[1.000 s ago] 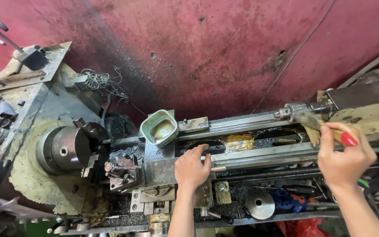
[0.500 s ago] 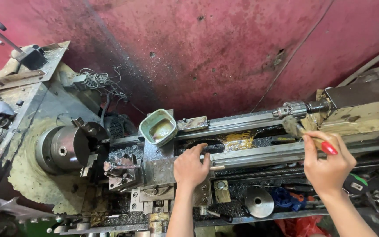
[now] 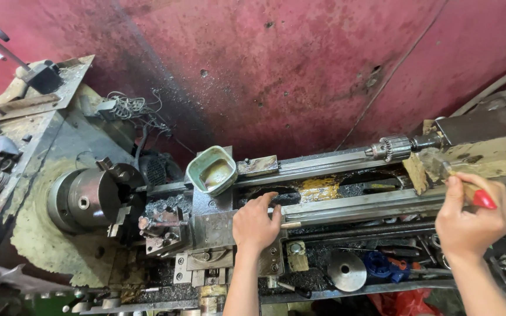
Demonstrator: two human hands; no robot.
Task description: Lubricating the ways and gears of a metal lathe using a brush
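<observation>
While the left hand (image 3: 257,223) is resting palm-down with fingers spread on the lathe carriage (image 3: 213,229), just beside the green oil tub (image 3: 211,169), the right hand (image 3: 471,216) is gripping a red-handled brush (image 3: 477,196), its bristles touching the tailstock (image 3: 480,143) near the drill chuck (image 3: 389,147).
</observation>
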